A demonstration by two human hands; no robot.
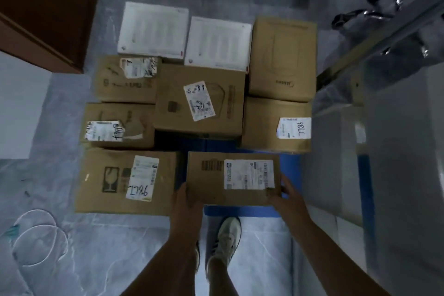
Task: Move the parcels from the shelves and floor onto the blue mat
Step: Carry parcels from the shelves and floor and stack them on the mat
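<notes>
I hold a brown cardboard parcel (211, 190) with a white shipping label over the near right part of the blue mat (242, 211). My left hand (186, 202) grips its near left corner. My right hand (287, 193) grips its near right corner. Whether the parcel rests on the mat or hangs just above it, I cannot tell. Several other brown parcels cover most of the mat, among them one marked 9842 (108, 182), one in the middle (199, 101) and one marked 98LL (276, 125). Two white boxes (153, 30) (217, 43) lie at the far side.
A brown wooden door (45, 7) stands at the far left. A metal shelf frame (384, 38) with dark wrapped items runs along the right, with a pale box (396, 175) below it. A white cable (38, 235) loops on the floor at near left. My shoe (225, 240) stands by the mat's near edge.
</notes>
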